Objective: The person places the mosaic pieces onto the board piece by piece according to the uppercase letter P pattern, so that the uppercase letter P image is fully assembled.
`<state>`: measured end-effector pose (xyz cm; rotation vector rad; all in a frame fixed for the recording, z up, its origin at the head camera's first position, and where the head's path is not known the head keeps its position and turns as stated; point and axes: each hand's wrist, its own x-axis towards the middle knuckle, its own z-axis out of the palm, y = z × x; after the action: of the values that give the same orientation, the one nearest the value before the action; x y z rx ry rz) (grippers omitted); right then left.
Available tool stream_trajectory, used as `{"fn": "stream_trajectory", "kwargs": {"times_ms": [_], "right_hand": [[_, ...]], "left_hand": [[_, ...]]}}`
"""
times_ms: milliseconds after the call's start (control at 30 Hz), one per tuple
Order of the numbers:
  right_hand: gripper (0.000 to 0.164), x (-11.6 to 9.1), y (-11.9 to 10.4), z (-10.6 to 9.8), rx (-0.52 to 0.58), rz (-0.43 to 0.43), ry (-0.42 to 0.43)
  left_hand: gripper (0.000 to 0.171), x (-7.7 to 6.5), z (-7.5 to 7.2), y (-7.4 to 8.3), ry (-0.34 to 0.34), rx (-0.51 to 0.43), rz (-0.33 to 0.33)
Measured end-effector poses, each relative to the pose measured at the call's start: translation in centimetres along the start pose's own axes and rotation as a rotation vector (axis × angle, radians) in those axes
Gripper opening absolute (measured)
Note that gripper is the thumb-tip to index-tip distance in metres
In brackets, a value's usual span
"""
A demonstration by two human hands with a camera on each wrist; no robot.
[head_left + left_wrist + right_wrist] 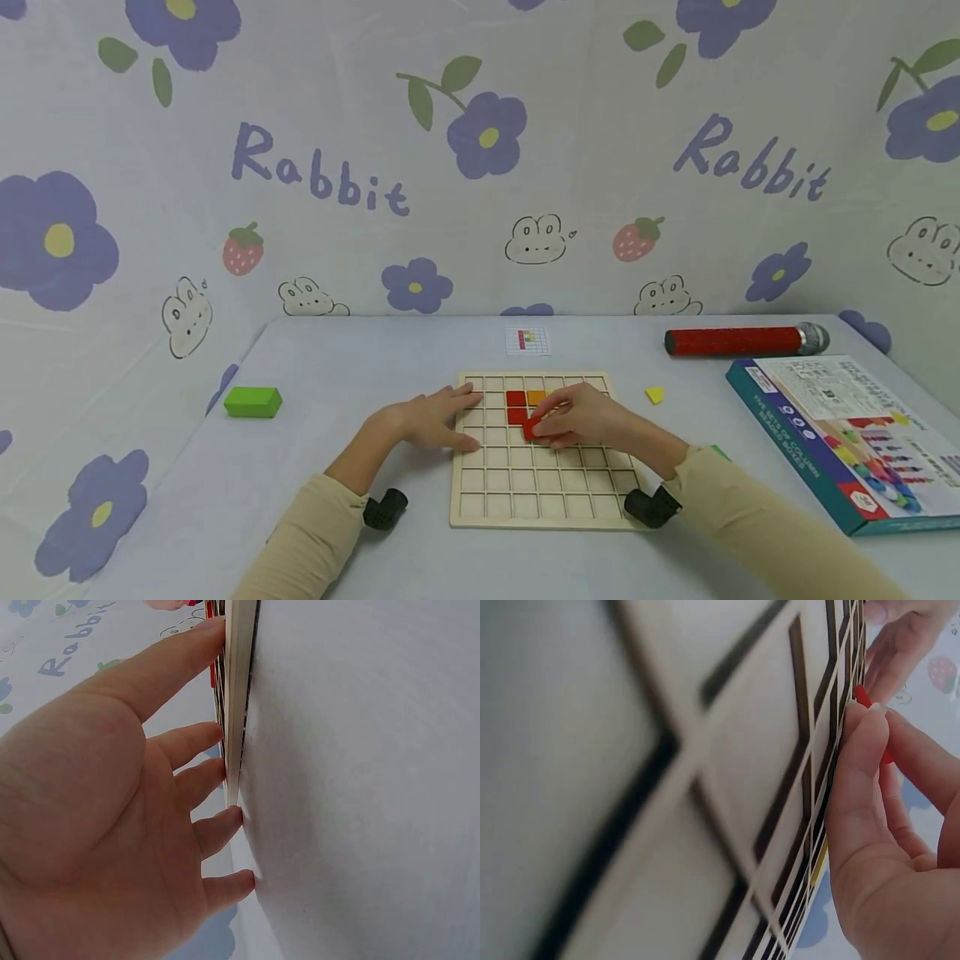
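Note:
A wooden grid board (pixel 480 505) lies flat on the table. My left hand (pixel 429 419) rests at its left edge with fingers spread, thumb and fingertips on the frame, as the left wrist view also shows. Between thumb and fingers my right hand (pixel 581 415) pinches a red square tile (pixel 529 429), which is tilted close over the grid. Just behind it, two red tiles (pixel 516 407) sit in cells one behind the other, with an orange tile (pixel 536 397) to the right of the farther one. A yellow piece (pixel 819 862) shows at the grid beyond the right hand, mostly hidden in the head view.
A small pattern card (pixel 528 340) lies behind the board. To the right are a yellow piece (pixel 655 395), a red microphone (pixel 738 341) and a flat game box (pixel 855 450). Partly behind the right sleeve is a green piece (pixel 721 452). A green block (pixel 252 402) lies far left.

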<state>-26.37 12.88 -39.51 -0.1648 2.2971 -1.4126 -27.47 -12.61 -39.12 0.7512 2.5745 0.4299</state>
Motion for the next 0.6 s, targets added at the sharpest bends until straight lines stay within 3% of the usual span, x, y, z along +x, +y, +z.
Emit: {"fn": "stream_trajectory", "kwargs": {"times_ms": [300,600], "right_hand": [[0.023,0.1,-0.6,1.3,0.039,0.057,0.031],[0.019,-0.1,-0.9,1.9,-0.060,0.034,0.077]], "left_hand": [[0.077,0.1,0.1,0.0,-0.004,0.005,-0.008],[0.077,0.1,0.0,0.0,0.002,0.015,-0.002]]}}
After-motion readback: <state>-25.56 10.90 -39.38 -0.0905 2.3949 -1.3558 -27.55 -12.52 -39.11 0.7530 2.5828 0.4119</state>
